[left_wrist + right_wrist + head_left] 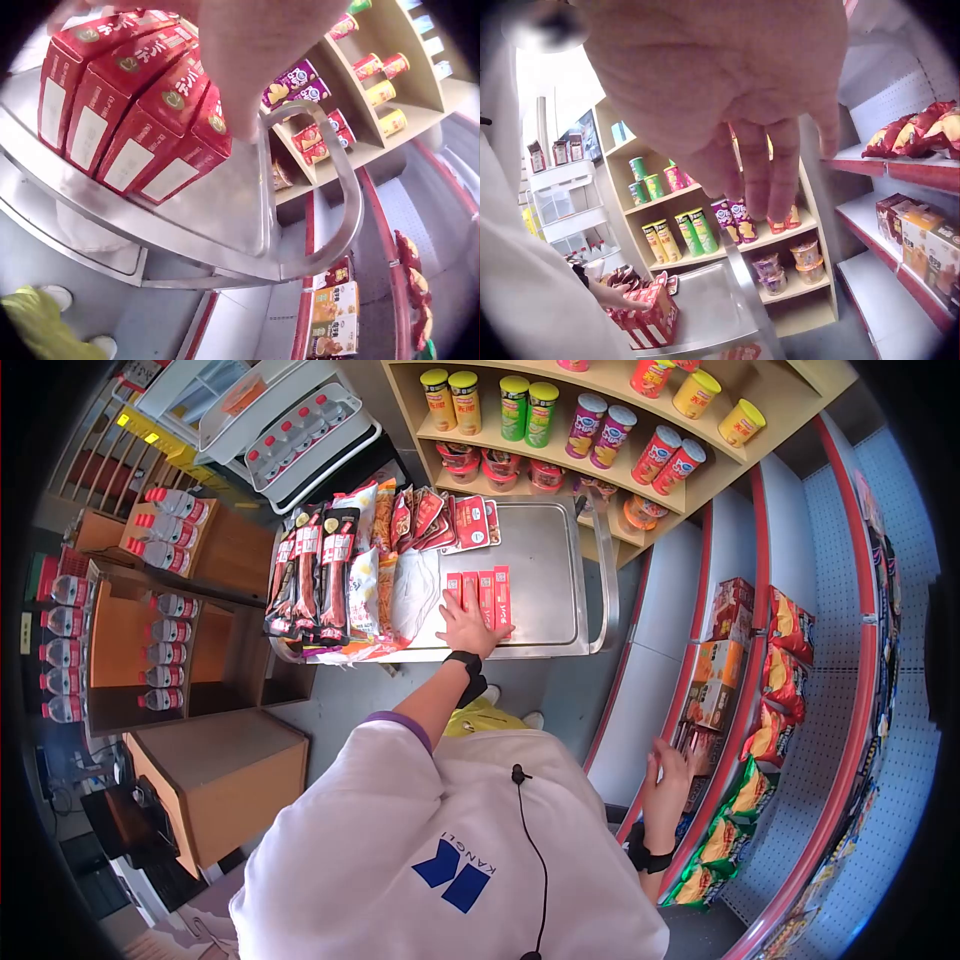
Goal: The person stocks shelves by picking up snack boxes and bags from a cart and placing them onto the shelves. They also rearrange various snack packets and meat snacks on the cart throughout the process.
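Several red boxes stand side by side in a row on the metal cart. My left hand lies on them with spread fingers, its thumb at the right end of the row. The left wrist view shows the red boxes upright near the cart's edge, the left hand over their right end. Off to the right, my right hand is in the air beside the red-edged shelves, holding nothing. Its fingers hang loosely bent in the right wrist view, where the hand covers the top.
Sausage packs, snack bags and flat red packs lie on the cart's left and back. Behind is a wooden shelf with chip cans. Snack boxes and red bags fill shelves at right; water bottles stand left.
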Available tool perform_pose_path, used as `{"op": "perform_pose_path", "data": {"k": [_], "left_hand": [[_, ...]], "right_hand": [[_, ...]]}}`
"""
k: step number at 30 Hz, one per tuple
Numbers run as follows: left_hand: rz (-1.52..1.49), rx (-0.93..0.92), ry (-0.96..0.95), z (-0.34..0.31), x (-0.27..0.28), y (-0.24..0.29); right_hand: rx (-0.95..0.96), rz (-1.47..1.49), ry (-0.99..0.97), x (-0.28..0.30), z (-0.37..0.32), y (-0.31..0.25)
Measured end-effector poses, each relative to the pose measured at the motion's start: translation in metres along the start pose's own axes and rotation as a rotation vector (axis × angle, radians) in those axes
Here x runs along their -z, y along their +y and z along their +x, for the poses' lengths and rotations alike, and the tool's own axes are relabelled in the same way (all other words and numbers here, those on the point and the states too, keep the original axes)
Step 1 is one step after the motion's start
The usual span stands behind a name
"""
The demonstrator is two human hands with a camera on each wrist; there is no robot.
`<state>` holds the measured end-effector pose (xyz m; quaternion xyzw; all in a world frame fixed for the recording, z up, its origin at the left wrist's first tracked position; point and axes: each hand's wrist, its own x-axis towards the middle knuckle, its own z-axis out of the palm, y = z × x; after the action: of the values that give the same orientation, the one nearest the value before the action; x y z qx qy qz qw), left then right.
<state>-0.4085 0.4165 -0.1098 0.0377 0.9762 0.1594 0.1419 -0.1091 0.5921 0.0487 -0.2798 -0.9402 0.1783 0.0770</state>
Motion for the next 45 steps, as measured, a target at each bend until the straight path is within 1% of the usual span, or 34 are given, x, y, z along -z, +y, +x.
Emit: {"op": "perform_pose_path", "data": {"k": [3, 5, 6, 7, 9, 10, 11, 13, 15, 16, 17, 18, 19, 21, 22, 23, 25, 26, 27, 30, 31, 33, 34, 36, 37, 38, 39, 41, 43, 45], "left_hand": [[0.058, 0.027, -0.024, -0.007, 0.003, 0.004], [0.166, -0.058, -0.006, -0.011, -0.001, 0.003], [0.184, -0.008, -0.037, -0.011, -0.003, 0.005], [0.18, 0.0, -0.025, -0.01, -0.005, 0.007], [0.068, 0.161, -0.032, -0.007, -0.006, 0.009], [0.042, 0.193, -0.071, -0.008, -0.001, 0.013], [0.035, 0.205, -0.06, -0.008, 0.0, 0.016], [-0.011, 0.284, -0.113, -0.008, -0.001, 0.023], [-0.029, 0.317, -0.105, -0.008, -0.004, 0.027], [0.007, 0.311, -0.102, -0.007, -0.007, 0.028], [0.043, 0.309, -0.098, -0.006, -0.012, 0.027], [0.055, 0.257, -0.045, 0.0, -0.027, 0.02], [0.145, 0.22, 0.066, 0.005, -0.044, 0.014], [0.109, 0.204, -0.045, 0.005, -0.038, 0.017], [0.116, 0.249, -0.077, 0.001, -0.025, 0.024], [0.118, 0.259, -0.076, 0.004, -0.026, 0.019], [0.2, 0.017, -0.021, 0.016, -0.033, 0.006], [0.173, -0.07, 0.025, 0.021, -0.031, -0.001], [0.08, -0.156, -0.016, 0.027, -0.024, -0.008], [0.139, -0.392, -0.037, 0.051, -0.013, -0.025], [0.198, -0.411, -0.095, 0.058, -0.001, -0.025], [0.2, -0.501, -0.141, 0.073, 0.01, -0.03], [0.192, -0.504, -0.153, 0.074, 0.011, -0.03], [0.256, -0.523, -0.173, 0.078, 0.017, -0.029], [0.249, -0.523, -0.179, 0.076, 0.018, -0.028], [0.237, -0.526, -0.157, 0.07, 0.018, -0.028], [0.227, -0.529, -0.135, 0.066, 0.017, -0.03], [0.183, -0.55, -0.116, 0.06, 0.013, -0.035], [0.169, -0.588, -0.108, 0.054, 0.018, -0.037], [0.153, -0.577, -0.119, 0.05, 0.021, -0.038]], "right_hand": [[-0.022, 0.033, -0.011, 0.0, -0.007, 0.011], [-0.013, 0.044, -0.021, -0.003, -0.012, 0.022], [-0.012, 0.051, -0.035, -0.004, -0.014, 0.028], [0.003, 0.054, -0.032, -0.005, -0.014, 0.032], [0.021, 0.059, -0.061, -0.005, -0.013, 0.04], [0.038, 0.062, -0.06, -0.004, -0.011, 0.042], [0.058, 0.061, -0.072, -0.003, -0.009, 0.044], [0.096, 0.064, -0.085, -0.002, -0.005, 0.05], [0.1, 0.101, -0.085, -0.004, -0.003, 0.056], [0.114, 0.106, -0.09, -0.004, -0.003, 0.058], [0.087, 0.135, -0.116, -0.003, -0.002, 0.06], [0.061, 0.166, -0.145, -0.003, -0.001, 0.06], [0.077, 0.175, -0.157, -0.003, 0.0, 0.061], [0.06, 0.168, -0.191, -0.003, 0.001, 0.065], [0.068, 0.173, -0.203, -0.004, 0.001, 0.066], [0.068, 0.171, -0.194, -0.005, 0.001, 0.068], [0.063, 0.168, -0.183, -0.009, 0.007, 0.072], [0.078, 0.166, -0.182, -0.012, 0.009, 0.074], [0.085, 0.16, -0.179, -0.013, 0.009, 0.076], [0.077, 0.151, -0.199, -0.014, 0.022, 0.062], [0.065, 0.142, -0.197, -0.016, 0.027, 0.058], [0.088, 0.156, -0.247, -0.023, 0.039, 0.047], [0.08, 0.146, -0.253, -0.026, 0.046, 0.04], [0.151, 0.22, -0.304, -0.034, 0.066, 0.021], [0.148, 0.213, -0.308, -0.04, 0.078, 0.012], [0.202, 0.276, -0.34, -0.048, 0.092, 0.002], [0.257, 0.342, -0.372, -0.058, 0.106, -0.007], [0.257, 0.526, -0.454, -0.091, 0.137, -0.021], [0.309, 0.479, -0.468, -0.126, 0.167, -0.043], [0.466, 0.384, -0.366, -0.163, 0.193, -0.066]]}}
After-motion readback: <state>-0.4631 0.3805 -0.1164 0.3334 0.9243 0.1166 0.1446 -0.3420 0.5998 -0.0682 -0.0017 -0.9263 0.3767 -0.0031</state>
